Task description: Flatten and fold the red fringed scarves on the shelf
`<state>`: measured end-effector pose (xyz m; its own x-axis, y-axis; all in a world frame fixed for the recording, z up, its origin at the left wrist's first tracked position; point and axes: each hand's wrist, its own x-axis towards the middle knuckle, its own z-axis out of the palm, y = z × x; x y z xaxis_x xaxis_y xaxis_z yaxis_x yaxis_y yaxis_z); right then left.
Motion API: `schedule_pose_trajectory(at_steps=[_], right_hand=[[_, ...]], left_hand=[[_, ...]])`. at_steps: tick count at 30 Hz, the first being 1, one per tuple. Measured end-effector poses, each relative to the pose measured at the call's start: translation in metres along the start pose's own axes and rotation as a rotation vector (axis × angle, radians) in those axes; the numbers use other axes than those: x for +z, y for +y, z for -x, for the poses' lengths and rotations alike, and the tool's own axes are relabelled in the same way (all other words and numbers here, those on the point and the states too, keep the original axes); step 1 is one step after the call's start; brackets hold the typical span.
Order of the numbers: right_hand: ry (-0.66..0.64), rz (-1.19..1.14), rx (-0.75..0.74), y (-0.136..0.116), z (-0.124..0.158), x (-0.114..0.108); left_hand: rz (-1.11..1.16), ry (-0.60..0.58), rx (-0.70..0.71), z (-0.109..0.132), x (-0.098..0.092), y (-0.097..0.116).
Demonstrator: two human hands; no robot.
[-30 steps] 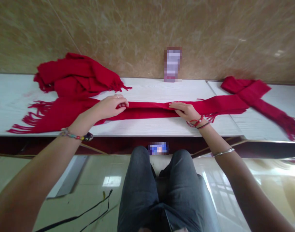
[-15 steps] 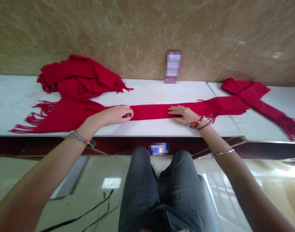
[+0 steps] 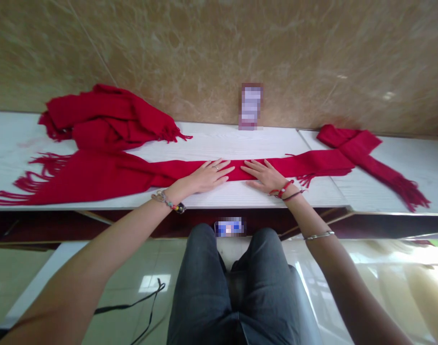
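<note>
White bench [image 3: 240, 143] along a marble wall [image 3: 204, 48]: left hand [image 3: 207, 176] and right hand [image 3: 263, 175] press flat on the red scarf [image 3: 96, 175], each grip splayed wide, clasping nothing.

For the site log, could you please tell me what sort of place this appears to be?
Probably an indoor hall or shop-like room, not a workshop: a polished marble-look wall, a glossy tiled floor, and a long white counter with a red scarf stretched along it.

Bright, even daylight; glare off the glossy floor [image 3: 401, 258] at my lower right. Wide-angle bending toward the edges. Soft overall, wall [image 3: 204, 48] slightly smeared.
</note>
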<state>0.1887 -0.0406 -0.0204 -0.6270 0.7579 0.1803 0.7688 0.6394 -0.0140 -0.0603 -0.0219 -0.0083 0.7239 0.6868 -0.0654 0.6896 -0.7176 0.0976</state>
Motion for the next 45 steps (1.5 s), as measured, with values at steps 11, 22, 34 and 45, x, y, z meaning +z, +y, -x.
schedule_pose_trajectory(at_steps=[11,22,34,45], right_hand=[[0.096,-0.022,0.348,0.021,-0.001,0.007],[0.083,0.02,0.567,0.033,0.003,0.006],[-0.072,0.044,0.345,0.01,0.0,-0.003],[-0.145,0.207,0.542,0.037,0.034,-0.016]], left_hand=[[0.016,0.033,-0.033,-0.014,-0.015,0.005],[-0.045,-0.005,0.063,-0.045,0.002,0.012],[-0.074,0.096,0.069,-0.042,0.006,0.014],[-0.096,0.083,0.065,-0.041,0.005,0.014]])
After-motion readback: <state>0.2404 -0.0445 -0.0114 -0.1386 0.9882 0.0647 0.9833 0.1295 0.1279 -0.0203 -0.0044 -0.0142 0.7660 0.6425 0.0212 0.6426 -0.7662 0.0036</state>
